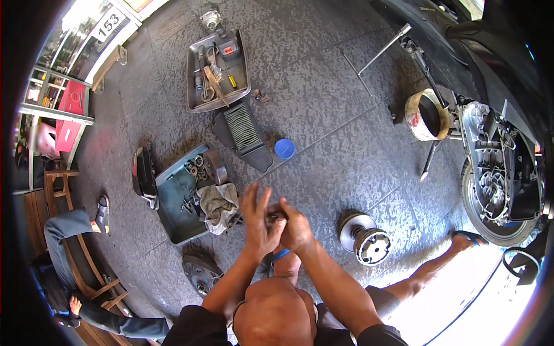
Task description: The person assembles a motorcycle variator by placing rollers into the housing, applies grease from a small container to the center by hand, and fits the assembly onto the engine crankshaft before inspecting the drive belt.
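Observation:
In front of me my two hands meet over the floor. The fingers of my left hand [257, 225] are stretched and apart, its thumb against the other hand. My right hand [296, 228] has its fingers curled in toward the left palm; what lies between them, if anything, is hidden. Just left of the hands a grey rag [219, 206] hangs over the corner of a blue-grey tray [173, 199] holding loose metal parts. To the right, a clutch and pulley assembly [369, 242] rests on the floor.
Farther off are a tool tray [190, 75], an air filter [242, 127] and a blue cap [284, 149]. A T-handle wrench [378, 56] lies near a motorbike [490, 155] with its engine side exposed and a round tub [416, 118]. Another person [63, 242] sits on the left bench.

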Demonstrator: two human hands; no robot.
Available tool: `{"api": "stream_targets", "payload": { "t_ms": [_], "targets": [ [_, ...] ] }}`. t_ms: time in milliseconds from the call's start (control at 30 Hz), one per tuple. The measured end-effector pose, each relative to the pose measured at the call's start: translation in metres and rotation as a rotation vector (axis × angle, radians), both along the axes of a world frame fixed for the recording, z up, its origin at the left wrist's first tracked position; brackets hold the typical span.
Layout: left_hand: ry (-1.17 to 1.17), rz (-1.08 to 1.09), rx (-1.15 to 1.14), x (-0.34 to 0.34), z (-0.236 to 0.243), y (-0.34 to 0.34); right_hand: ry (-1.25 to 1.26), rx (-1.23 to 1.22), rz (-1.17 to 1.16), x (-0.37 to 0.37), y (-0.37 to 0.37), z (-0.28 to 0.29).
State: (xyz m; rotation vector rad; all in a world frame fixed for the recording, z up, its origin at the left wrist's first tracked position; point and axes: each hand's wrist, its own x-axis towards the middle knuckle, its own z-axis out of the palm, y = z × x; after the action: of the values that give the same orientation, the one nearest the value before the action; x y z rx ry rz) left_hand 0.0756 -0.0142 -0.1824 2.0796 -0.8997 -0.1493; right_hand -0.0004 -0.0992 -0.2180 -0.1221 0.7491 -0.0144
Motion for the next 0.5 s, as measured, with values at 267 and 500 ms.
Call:
{"api": "stream_targets", "payload": {
  "t_ms": [267, 500],
  "targets": [
    [-0.144, 0.124, 0.191, 0.050, -0.084, -0.104, 0.229, -0.277, -0.061, -0.068, -0.048, 0.016],
    [-0.230, 0.130, 0.107, 0.062, -0.116, -0.120, 0.153, -0.289, -0.038, -0.089, -0.051, 0.027]
  ]
}}
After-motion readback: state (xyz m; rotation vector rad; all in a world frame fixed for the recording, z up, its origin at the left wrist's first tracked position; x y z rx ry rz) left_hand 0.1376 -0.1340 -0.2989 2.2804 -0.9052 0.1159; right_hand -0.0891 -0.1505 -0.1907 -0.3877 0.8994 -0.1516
